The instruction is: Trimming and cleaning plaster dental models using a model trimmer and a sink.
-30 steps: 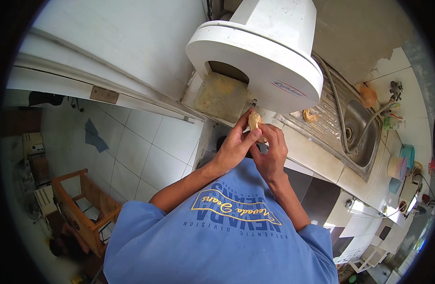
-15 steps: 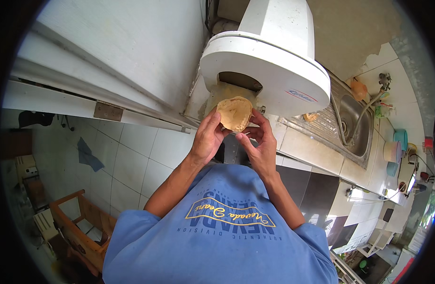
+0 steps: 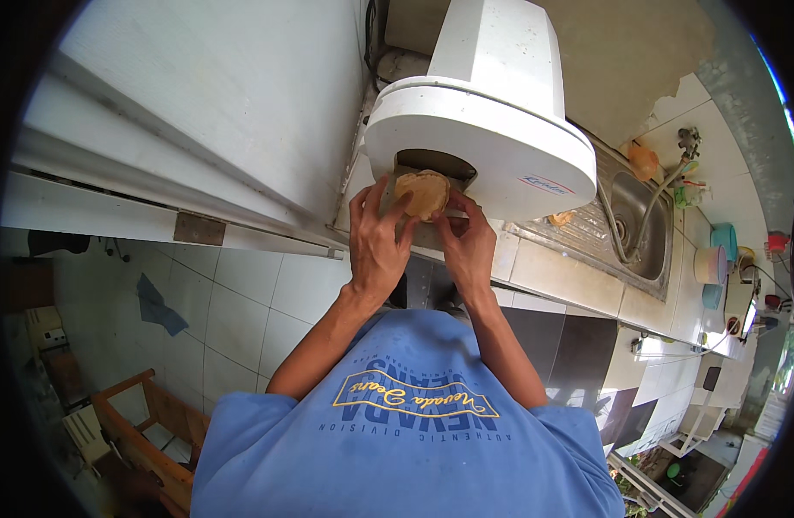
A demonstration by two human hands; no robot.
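Note:
A tan plaster dental cast (image 3: 425, 195) is held between my two hands, just in front of the dark opening (image 3: 440, 161) of a white model trimmer (image 3: 492, 112). My left hand (image 3: 378, 237) grips its left side with bent fingers. On the opposite side, my right hand (image 3: 468, 246) pinches the near right edge with thumb and fingers. A fairly flat, rough face of the cast is turned up. Whether it touches the trimmer's table is hidden by the cast and my fingers.
Right of the trimmer, a smaller tan piece (image 3: 560, 218) lies on the ribbed drainboard of a steel sink (image 3: 652, 220). A hose (image 3: 613, 226) runs into the basin. A white panel (image 3: 198, 95) rises at left. A wooden frame (image 3: 147, 432) stands on the tiled floor.
Both hands have carried the cast away from my body, up to the trimmer's opening. It has turned: its hollow, tooth-edged side faced up before, and a flatter face shows now.

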